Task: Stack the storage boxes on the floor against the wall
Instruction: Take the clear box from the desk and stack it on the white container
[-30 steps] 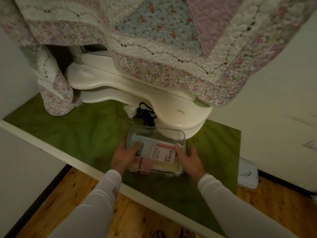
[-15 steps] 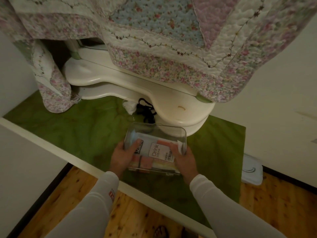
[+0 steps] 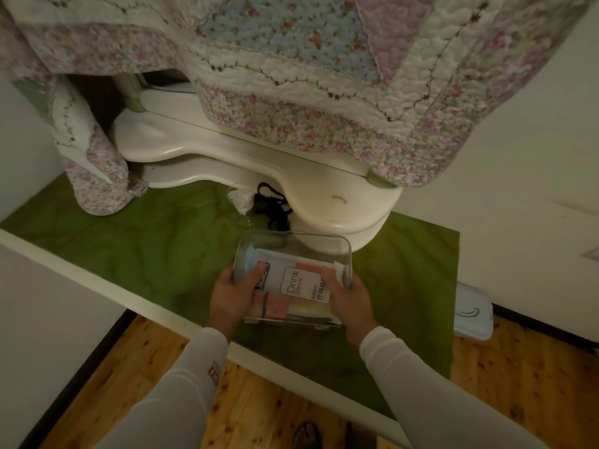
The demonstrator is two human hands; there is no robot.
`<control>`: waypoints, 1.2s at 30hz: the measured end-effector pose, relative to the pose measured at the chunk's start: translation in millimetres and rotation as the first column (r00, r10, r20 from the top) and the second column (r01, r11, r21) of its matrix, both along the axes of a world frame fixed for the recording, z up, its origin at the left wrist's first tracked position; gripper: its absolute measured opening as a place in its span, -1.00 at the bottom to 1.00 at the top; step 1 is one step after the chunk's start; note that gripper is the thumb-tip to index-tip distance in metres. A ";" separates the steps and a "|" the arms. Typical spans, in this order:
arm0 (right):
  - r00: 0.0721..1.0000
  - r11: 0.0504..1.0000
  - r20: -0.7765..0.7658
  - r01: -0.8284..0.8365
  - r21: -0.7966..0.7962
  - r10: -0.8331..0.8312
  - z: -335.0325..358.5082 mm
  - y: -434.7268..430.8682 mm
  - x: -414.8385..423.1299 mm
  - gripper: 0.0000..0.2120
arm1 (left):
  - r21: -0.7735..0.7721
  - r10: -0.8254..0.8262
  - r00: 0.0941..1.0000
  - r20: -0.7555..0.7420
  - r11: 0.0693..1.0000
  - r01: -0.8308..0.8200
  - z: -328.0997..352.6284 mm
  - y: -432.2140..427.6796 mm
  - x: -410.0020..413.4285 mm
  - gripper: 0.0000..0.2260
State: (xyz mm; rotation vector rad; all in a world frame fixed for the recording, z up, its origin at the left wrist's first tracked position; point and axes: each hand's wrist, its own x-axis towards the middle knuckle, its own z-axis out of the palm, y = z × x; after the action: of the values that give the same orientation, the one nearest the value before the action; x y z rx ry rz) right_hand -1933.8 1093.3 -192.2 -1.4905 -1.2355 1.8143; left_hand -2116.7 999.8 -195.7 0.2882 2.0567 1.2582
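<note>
Green matting (image 3: 136,251) lies below a quilt-covered bed (image 3: 308,76). Left hand (image 3: 231,294) and right hand (image 3: 348,298) grip a clear storage box (image 3: 291,280) by its ends, over the matting. Carrying step, I judge; next comes setting it against the wall.

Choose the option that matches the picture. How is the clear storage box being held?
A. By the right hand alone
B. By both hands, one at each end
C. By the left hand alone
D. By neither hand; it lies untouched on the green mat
B: the left hand grips the left end of the clear storage box and the right hand grips its right end, each with its thumb over the top.
</note>
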 end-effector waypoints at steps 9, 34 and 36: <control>0.998 0.997 -0.019 0.067 0.028 -0.066 4.5 -1.4 29.1 -0.75 | -0.026 -0.068 0.998 -0.017 0.997 0.068 4.4 2.2 24.3 -0.49; 0.925 0.914 0.019 0.370 0.168 -0.379 42.8 33.0 297.0 -0.67 | 0.141 -0.416 0.906 0.074 0.904 0.404 48.0 98.6 267.8 -0.63; 0.917 0.905 0.007 0.391 0.168 -0.398 44.8 39.2 330.8 -0.69 | 0.137 -0.441 0.894 0.077 0.893 0.428 47.9 110.2 300.6 -0.65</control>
State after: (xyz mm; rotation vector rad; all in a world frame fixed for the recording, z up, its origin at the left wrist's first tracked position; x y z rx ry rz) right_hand -1603.0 1132.4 -147.4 -1.5568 -0.9841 1.3890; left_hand -1816.1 1109.9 -147.9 0.6828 1.7035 1.0861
